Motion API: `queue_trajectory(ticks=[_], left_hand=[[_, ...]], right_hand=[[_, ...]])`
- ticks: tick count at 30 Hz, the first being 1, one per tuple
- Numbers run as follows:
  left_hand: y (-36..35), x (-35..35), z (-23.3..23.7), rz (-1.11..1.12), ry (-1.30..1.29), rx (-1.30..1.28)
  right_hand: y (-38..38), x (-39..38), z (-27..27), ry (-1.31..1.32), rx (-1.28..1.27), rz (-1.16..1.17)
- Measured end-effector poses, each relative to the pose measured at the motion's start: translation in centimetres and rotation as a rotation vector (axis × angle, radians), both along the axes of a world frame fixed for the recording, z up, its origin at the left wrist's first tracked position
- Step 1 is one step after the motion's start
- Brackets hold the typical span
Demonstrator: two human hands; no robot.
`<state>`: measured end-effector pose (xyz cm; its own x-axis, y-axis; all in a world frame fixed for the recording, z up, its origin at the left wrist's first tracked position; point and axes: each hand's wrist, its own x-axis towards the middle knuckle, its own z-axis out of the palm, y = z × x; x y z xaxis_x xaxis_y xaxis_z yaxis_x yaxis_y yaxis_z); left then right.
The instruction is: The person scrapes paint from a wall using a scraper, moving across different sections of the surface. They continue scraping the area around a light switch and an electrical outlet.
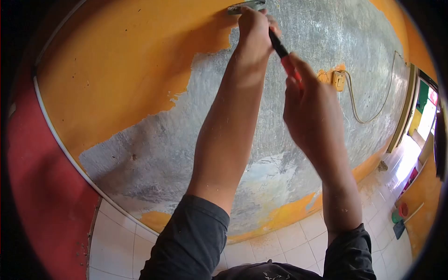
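A scraper (288, 65) with a red and black handle slants up to the left, its flat metal head near the top edge of the view, at the wall. My left hand (254, 27) is closed on its upper part, close to the head. Lower on the handle, my right hand (310, 100) is wrapped round the red grip. Orange paint (140, 60) covers the wall at the upper left. Bare grey wall (233, 126) shows below and to the right, with a ragged paint edge between them.
A switch box (339, 81) with a loose cable (359, 116) is on the wall at right. A white pipe (56, 130) runs down beside the red wall (42, 186). A dustpan (399, 229) and bucket (399, 213) stand on the tiled floor (289, 238), near a doorway.
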<state>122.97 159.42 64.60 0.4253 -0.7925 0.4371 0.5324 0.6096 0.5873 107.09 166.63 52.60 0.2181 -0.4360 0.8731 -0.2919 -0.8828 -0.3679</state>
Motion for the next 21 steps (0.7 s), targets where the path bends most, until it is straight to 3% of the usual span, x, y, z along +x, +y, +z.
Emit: queue_trajectory(ticks=[1, 4, 7, 8, 9, 11, 13, 15, 16, 17, 19, 20, 21], left_hand=[[2.0, -0.6, 1.1, -0.157, 0.105, 0.06], [-1.4, 0.0, -1.8, 0.029, -0.014, -0.057], [-0.8, -0.9, -4.4, -0.024, 0.111, -0.03], [-0.9, -1.1, -4.1, 0.053, 0.043, -0.022], [-1.5, -0.2, -3.5, 0.092, -0.201, -0.128], [-2.6, -0.5, -1.5, -0.003, -0.011, -0.113], [-3.1, -0.4, -1.2, -0.084, 0.052, -0.078], [-4.1, 0.7, -3.3, -0.219, 0.033, -0.216], [-2.8, -0.5, -3.8, 0.039, 0.025, -0.005], [-3.1, 0.0, -5.1, -0.018, 0.075, -0.024], [-1.4, -0.9, -5.3, 0.121, 0.054, 0.087], [-2.0, -0.2, -4.6, 0.1, -0.041, 0.004], [-2.7, 0.5, -3.4, 0.213, -0.266, -0.136]], right_hand=[[0.1, -0.4, 0.8, -0.006, -0.048, -0.017], [1.0, -1.8, -0.3, 0.065, -0.037, -0.019], [0.9, -2.1, -1.7, 0.103, -0.065, -0.057], [0.7, -1.8, -1.5, 0.088, -0.069, -0.054], [0.6, -1.5, -1.3, 0.074, -0.067, -0.049], [1.2, -2.4, 1.2, 0.097, -0.012, -0.054], [0.1, -2.4, 1.1, 0.015, -0.127, -0.037], [1.0, -2.8, 0.1, 0.094, -0.008, -0.039], [0.9, -3.0, -1.0, 0.101, -0.025, -0.05], [0.6, -3.4, -1.9, 0.14, -0.051, -0.019], [1.1, -3.2, -2.0, 0.194, -0.075, -0.044], [1.1, -3.1, -1.4, 0.233, 0.003, -0.057], [0.8, -3.0, -0.5, 0.241, 0.005, -0.054]])
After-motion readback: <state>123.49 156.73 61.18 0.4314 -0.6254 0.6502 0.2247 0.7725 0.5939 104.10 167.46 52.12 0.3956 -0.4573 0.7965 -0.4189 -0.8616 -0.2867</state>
